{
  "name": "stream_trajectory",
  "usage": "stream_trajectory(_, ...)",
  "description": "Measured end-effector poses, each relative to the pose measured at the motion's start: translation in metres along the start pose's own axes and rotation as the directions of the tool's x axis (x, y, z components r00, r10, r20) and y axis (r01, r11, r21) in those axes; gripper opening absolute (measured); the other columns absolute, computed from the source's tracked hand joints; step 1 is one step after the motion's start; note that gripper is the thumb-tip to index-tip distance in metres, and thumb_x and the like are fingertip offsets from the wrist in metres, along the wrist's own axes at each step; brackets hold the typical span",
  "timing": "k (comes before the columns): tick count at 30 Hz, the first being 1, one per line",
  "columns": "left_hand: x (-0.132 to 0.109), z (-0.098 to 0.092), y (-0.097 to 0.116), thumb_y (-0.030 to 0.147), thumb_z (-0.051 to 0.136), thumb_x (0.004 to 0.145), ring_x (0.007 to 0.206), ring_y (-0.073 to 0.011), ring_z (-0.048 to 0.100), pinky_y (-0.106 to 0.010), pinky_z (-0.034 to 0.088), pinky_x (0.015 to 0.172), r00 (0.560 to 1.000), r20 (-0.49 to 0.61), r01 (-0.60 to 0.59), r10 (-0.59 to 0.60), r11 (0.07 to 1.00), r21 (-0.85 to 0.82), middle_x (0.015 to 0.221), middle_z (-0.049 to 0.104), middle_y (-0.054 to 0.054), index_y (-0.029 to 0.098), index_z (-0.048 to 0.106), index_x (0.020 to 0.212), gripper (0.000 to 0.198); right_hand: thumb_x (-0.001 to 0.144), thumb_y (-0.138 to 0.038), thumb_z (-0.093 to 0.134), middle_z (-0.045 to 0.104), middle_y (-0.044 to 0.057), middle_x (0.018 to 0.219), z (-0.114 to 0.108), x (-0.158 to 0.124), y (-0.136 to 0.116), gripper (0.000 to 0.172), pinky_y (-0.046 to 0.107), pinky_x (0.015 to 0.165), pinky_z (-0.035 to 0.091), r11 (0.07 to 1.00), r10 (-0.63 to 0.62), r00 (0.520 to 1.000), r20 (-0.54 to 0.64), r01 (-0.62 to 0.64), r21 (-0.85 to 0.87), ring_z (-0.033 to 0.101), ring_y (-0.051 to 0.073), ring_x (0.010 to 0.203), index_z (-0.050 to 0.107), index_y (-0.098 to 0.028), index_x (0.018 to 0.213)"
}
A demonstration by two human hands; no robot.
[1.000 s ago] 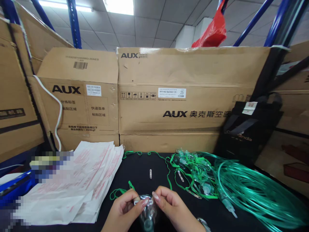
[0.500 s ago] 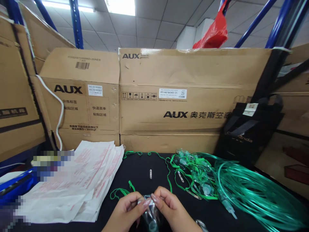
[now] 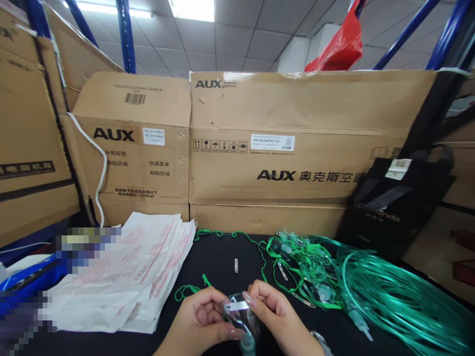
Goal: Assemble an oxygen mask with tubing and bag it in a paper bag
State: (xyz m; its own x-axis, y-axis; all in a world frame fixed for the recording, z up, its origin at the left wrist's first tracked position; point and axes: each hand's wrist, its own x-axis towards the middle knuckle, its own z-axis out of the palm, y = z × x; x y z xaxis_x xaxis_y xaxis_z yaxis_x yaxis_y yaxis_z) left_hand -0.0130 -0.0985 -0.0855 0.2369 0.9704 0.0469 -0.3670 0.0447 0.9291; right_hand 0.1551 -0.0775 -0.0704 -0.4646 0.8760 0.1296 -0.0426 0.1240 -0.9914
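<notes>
A clear plastic face mask [image 3: 248, 321] with a greenish port at its lower end is held between my two hands, low in the middle of the view. Across its upper part lies a white-silver nose strip [image 3: 236, 306]. My left hand [image 3: 202, 319] grips the mask's left side, thumb near the port and fingers curled at the edge. With thumb and index finger, my right hand [image 3: 273, 311] pinches the strip's right end against the mask. Green elastic cord [image 3: 187, 290] trails on the black surface behind my left hand. Another loose metal strip [image 3: 236, 266] lies farther back.
To the right sit a tangle of masks with green cords [image 3: 308, 267] and coils of green tubing [image 3: 393, 296]. Printed white paper bags [image 3: 122, 282] are stacked at left. Cardboard boxes [image 3: 315, 118] wall off the back, with a black bag [image 3: 389, 202] leaning at right.
My hands have moved slightly apart and the mask has turned, so the strip across it now shows plainly. My left thumb has moved down toward the port. The whole view has shifted slightly.
</notes>
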Motion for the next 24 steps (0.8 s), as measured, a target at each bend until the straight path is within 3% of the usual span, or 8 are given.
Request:
stream_trajectory(4, 0.002, -0.005, -0.001, 0.042, 0.073, 0.06, 0.053, -0.0085, 0.044, -0.021, 0.034, 0.05, 0.998, 0.048, 0.022, -0.028, 0.992, 0.12, 0.058, 0.049, 0.003, 0.013, 0.058, 0.056, 0.033, 0.075, -0.054, 0.056, 0.043, -0.004, 0.061, 0.001, -0.002, -0.003, 0.041, 0.022, 0.056, 0.031, 0.992, 0.001, 1.0, 0.011, 0.0, -0.127, 0.036, 0.009, 0.058, 0.044, -0.016, 0.063)
stream_trajectory(7, 0.005, -0.008, -0.003, 0.043, 0.071, 0.062, 0.059, -0.0101, 0.044, -0.023, 0.034, 0.055, 0.991, 0.12, 0.043, -0.067, 0.98, 0.197, 0.061, 0.046, 0.003, 0.013, 0.056, 0.054, 0.034, 0.074, -0.055, 0.056, 0.042, -0.004, 0.06, 0.001, -0.001, 0.0, 0.042, 0.022, 0.055, 0.031, 0.986, 0.012, 1.0, 0.011, -0.01, -0.167, 0.036, 0.009, 0.057, 0.045, -0.016, 0.064)
stream_trajectory(11, 0.004, -0.009, -0.004, 0.04, 0.07, 0.065, 0.069, -0.0124, 0.044, -0.025, 0.033, 0.067, 0.989, 0.13, 0.041, -0.064, 0.984, 0.172, 0.066, 0.047, 0.002, 0.014, 0.058, 0.058, 0.03, 0.076, -0.054, 0.054, 0.04, -0.005, 0.059, 0.002, 0.001, 0.006, 0.04, 0.021, 0.054, 0.029, 0.989, 0.003, 1.0, 0.026, 0.001, -0.145, 0.034, 0.009, 0.056, 0.044, -0.017, 0.064)
stream_trajectory(18, 0.005, -0.011, -0.005, 0.046, 0.064, 0.069, 0.066, -0.0122, 0.038, -0.026, 0.03, 0.064, 0.981, 0.194, -0.038, -0.011, 0.968, 0.248, 0.068, 0.041, 0.002, 0.014, 0.052, 0.059, 0.035, 0.073, -0.053, 0.058, 0.041, -0.005, 0.059, 0.006, -0.001, 0.006, 0.04, 0.02, 0.053, 0.029, 0.999, 0.032, 0.997, 0.064, -0.029, -0.035, 0.035, 0.008, 0.056, 0.043, -0.017, 0.065)
stream_trajectory(24, 0.004, -0.01, -0.002, 0.054, 0.059, 0.069, 0.066, -0.0127, 0.037, -0.026, 0.029, 0.063, 0.971, 0.239, -0.047, -0.031, 0.948, 0.314, 0.07, 0.038, 0.002, 0.015, 0.051, 0.062, 0.041, 0.072, -0.057, 0.057, 0.037, -0.006, 0.054, 0.005, 0.002, 0.009, 0.045, 0.02, 0.05, 0.027, 0.998, 0.055, 0.998, 0.014, -0.054, -0.024, 0.031, 0.007, 0.052, 0.042, -0.017, 0.058)
